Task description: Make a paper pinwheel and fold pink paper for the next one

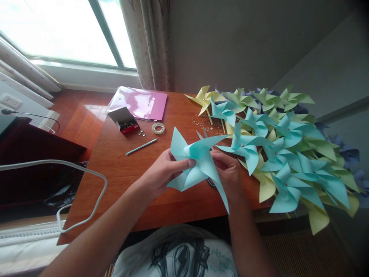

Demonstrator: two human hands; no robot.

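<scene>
An aqua pinwheel (192,159) of curled paper is hanging above the tabletop (178,211) near its front edge, the left hand (164,171) pinching it; it is hiding the right hand (231,169)'s fingertips, their grip impossible to tell. Overlapping pinwheels (278,154) are covering the right edge.

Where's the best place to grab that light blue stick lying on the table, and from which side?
Probably pinch the stick mid-length from above, across its narrow width: it lies flat, slim and straight on the table. The left hand is nearer.
</scene>
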